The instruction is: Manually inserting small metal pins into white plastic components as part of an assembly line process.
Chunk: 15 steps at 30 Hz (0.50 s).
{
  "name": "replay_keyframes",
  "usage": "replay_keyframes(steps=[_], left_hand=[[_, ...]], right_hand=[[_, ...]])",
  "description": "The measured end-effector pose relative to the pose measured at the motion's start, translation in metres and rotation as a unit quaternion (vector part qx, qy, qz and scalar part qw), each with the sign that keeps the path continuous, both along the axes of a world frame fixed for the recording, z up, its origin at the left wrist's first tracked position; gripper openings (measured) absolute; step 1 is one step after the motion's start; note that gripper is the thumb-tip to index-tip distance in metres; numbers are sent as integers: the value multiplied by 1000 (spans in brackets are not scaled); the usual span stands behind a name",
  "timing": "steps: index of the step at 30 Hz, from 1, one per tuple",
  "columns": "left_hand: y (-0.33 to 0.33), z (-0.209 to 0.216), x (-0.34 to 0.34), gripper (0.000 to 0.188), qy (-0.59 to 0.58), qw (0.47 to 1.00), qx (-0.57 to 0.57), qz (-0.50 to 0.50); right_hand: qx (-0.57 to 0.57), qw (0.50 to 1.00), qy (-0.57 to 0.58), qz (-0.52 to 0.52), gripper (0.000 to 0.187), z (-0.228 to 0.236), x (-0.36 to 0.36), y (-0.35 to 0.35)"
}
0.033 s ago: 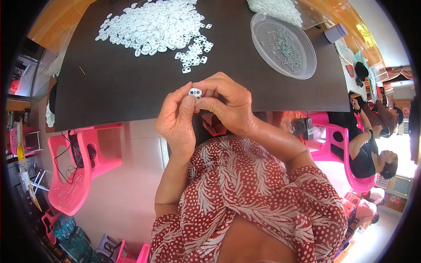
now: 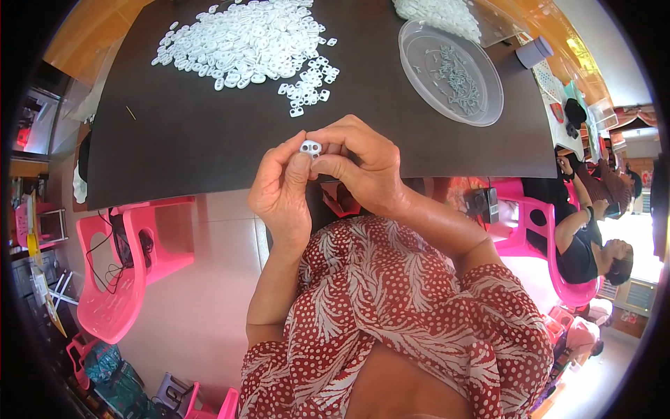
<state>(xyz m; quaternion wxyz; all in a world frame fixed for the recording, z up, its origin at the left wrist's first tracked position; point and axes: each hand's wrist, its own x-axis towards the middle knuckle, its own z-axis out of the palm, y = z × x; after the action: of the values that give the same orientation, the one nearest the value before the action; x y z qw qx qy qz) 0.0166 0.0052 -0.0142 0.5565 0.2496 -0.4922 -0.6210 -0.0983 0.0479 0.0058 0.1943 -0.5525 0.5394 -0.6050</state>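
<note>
Between both hands, just over the table's near edge, is a small white plastic piece with two dark round holes [image 2: 310, 147]. My left hand [image 2: 283, 185] pinches its left side between thumb and fingers. From the right, my right hand [image 2: 359, 164] grips the same piece, its thumb at the lower edge and fingers curled behind. The fingertips cover part of it. Beyond the hands lies a small loose group of similar white two-holed pieces [image 2: 306, 91], beside a large heap of white oval pieces [image 2: 244, 45].
A round clear plastic tray [image 2: 497, 105] with many small grey-green pieces stands on the dark table [image 2: 209, 140] at right. Behind it is a bag of white pieces [image 2: 440, 17], with a grey cup [image 2: 534, 52] nearby. Pink chairs [image 2: 115, 307] flank me; a seated person [image 2: 586, 244] is at right.
</note>
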Motion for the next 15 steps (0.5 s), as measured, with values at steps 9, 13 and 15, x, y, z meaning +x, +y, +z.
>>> replay_keyframes(steps=[9,13,15], left_hand=[[4,-12,-7,21,17,998,-37,40],[8,-11,-10,20,5,996,-54,68],[9,-13,-10,20,11,996,-53,76]], right_hand=[[-83,988,125,-35,23,-9,4,-5],[-130,979,142,-61,23,-13,10,-7],[-136,979,136,-67,23,-15,12,-8]])
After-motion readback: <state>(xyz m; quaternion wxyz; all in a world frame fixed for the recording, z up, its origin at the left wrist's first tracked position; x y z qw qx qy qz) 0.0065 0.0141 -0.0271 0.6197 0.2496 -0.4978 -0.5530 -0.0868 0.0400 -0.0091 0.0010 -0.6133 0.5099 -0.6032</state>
